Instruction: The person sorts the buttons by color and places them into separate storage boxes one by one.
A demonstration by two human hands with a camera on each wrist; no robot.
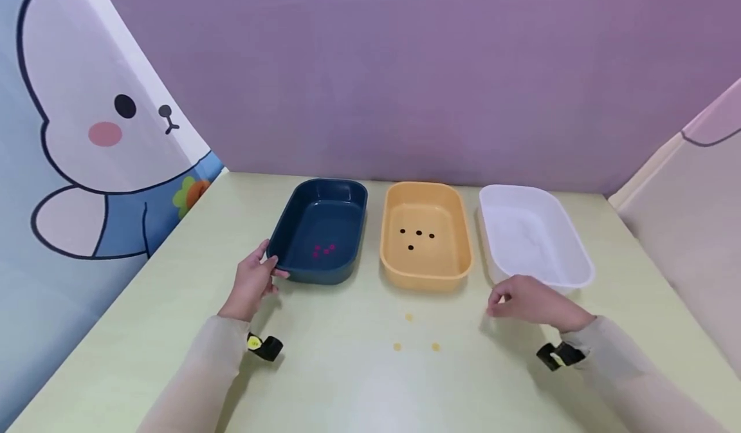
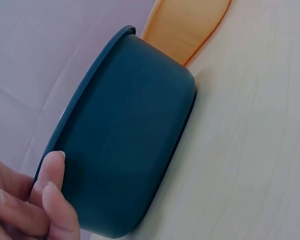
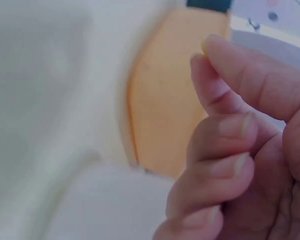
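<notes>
My left hand point(image 1: 253, 283) grips the near left corner of a dark blue tray point(image 1: 341, 274), thumb at the rim and fingers against the outer wall. Small pink pieces point(image 1: 326, 251) lie on that tray's floor. In front of the white tray point(image 1: 583, 269), my right hand point(image 1: 529, 302) is raised over the table with thumb and forefinger tips pinched together. The right wrist view shows a sliver of a small yellow piece point(image 3: 204, 48) between those tips; most of it is hidden. Three flat yellow round pieces point(image 1: 408, 317) lie on the table between the hands.
A yellow-orange tray point(image 1: 425, 280) stands between the blue and white ones, with several small black round pieces point(image 1: 419, 233) inside. The pale table point(image 1: 347, 381) ends at a purple backdrop point(image 1: 405, 85). Printed cloth point(image 1: 104, 169) hangs on the left, a pale panel point(image 1: 695, 208) on the right.
</notes>
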